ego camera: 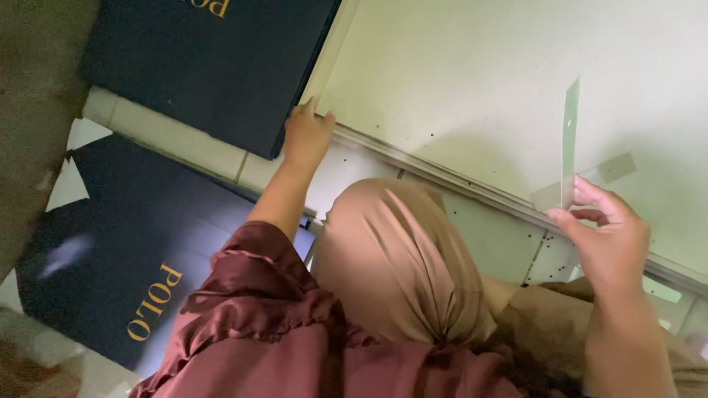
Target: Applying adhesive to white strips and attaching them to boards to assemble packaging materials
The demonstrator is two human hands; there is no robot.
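Observation:
My right hand [608,236] pinches a narrow strip of clear tape [569,140] between thumb and fingers, and the strip stands upright over a large pale board [501,74]. A second short piece of tape [616,168] crosses behind it, near my fingertips. My left hand [306,133], in a maroon satin sleeve [251,295], reaches forward. Its fingers rest on the near edge of the pale board, right beside the corner of a dark navy box [214,59]. It grips nothing.
A second dark navy flat box [110,250] with gold lettering lies at the lower left on a pale tiled floor [184,151]. A beige headscarf [398,258] hangs in the middle of the view, hiding the floor beneath. Brown fabric lies at the lower right.

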